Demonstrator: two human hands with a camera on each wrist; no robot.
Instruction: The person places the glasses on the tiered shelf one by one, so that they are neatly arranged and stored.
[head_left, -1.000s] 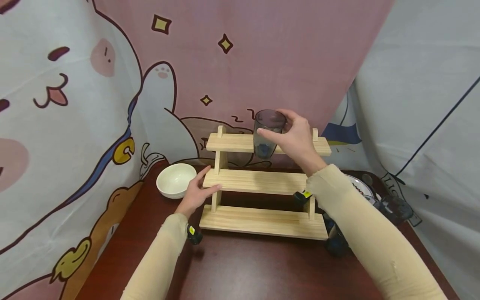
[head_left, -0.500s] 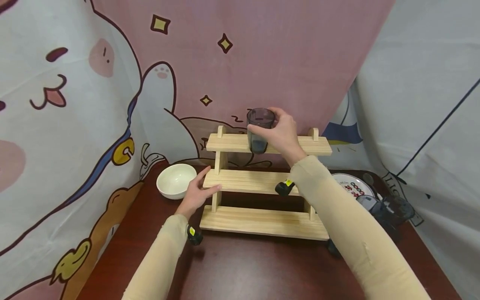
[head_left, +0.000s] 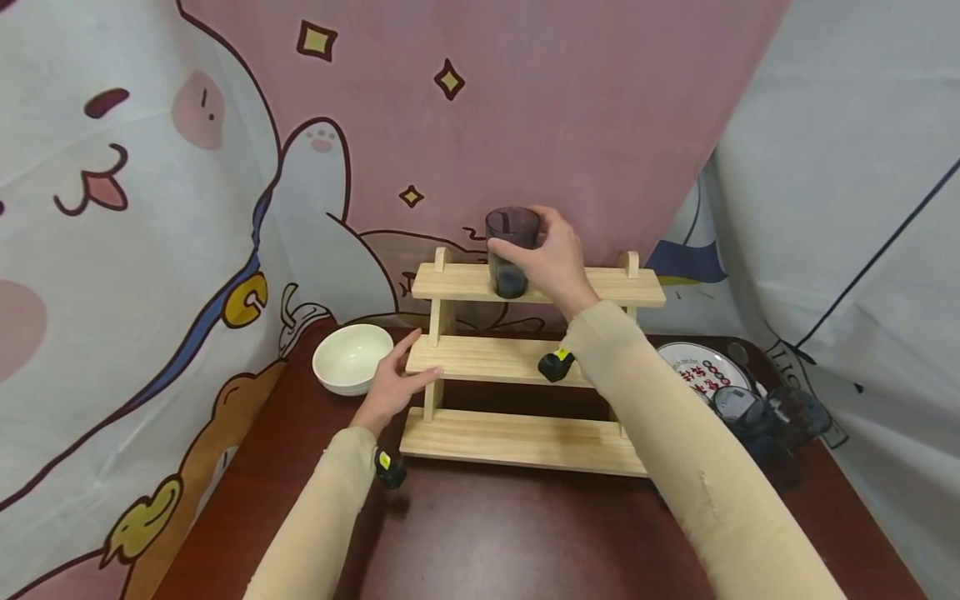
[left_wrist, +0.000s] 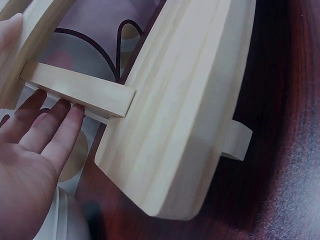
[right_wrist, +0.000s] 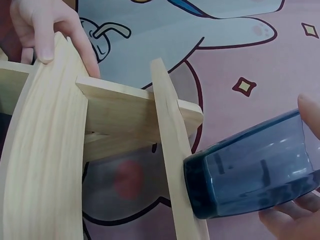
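Observation:
A three-tier wooden display stand [head_left: 487,358] stands on the dark red table. My left hand [head_left: 392,387] grips the left end of its middle shelf, thumb at the front edge. In the left wrist view, that hand's fingers [left_wrist: 65,132] lie against the upright below the shelf board. My right hand [head_left: 558,262] holds a translucent blue-grey drinking glass [head_left: 504,273] near its rim, thumb on the near side and fingers behind. The glass is upright, left of centre on the top shelf. In the right wrist view, the base of the glass [right_wrist: 255,170] meets the top board.
A white bowl [head_left: 352,360] sits left of the stand. To the right are a plate with red print [head_left: 693,371], a spoon [head_left: 738,354] and several dark glasses [head_left: 765,421], partly behind my right sleeve. A printed cloth [head_left: 600,125] hangs close behind the stand.
My right hand has carried the glass leftward and back, onto the top shelf. More of the plate and glasses on the right now shows. The left hand has kept its place.

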